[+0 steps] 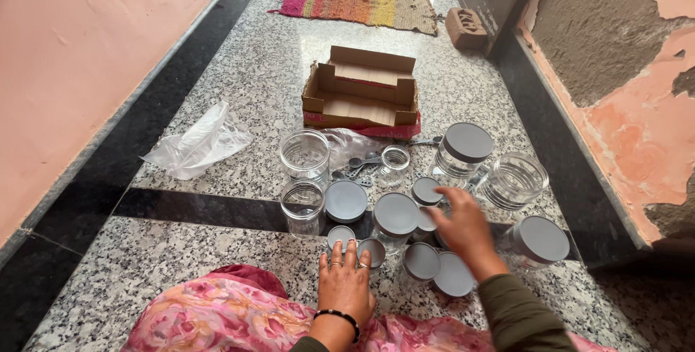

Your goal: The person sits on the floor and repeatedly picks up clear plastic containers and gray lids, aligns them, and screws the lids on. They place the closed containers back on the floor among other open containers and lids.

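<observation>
Granite floor (pixel 217 258), viewed from above. Toward its left edge: crumpled clear plastic bag (pixel 199 142), flat, nothing in it. Next, two open clear jars, the taller (pixel 305 155) behind the shorter (pixel 302 207), both empty; a loose grey lid (pixel 345 201) lies just beside the shorter one. Left hand (pixel 344 283) rests flat, palm down, fingers extended, gripping nothing; fingertips touch two small grey-lidded jars (pixel 340 236) at the near edge of the cluster. Behind, at centre, an open cardboard box (pixel 362 91), empty apart from its folded flaps. A small open jar (pixel 394 164) stands empty in front of it, with measuring spoons (pixel 355 167) beside it. Medium lidded jar (pixel 395 218) stands between the hands. Right hand (pixel 463 225), blurred, hovers over a small lidded jar (pixel 426 193), which lies just ahead-left of its fingers; fingers loosely spread, grasp cannot be told. Right hand is the nearer. Farther right: tall lidded jar (pixel 463 151), open ribbed jar (pixel 515 178) empty, and a lidded jar (pixel 539 242) near the right edge.
</observation>
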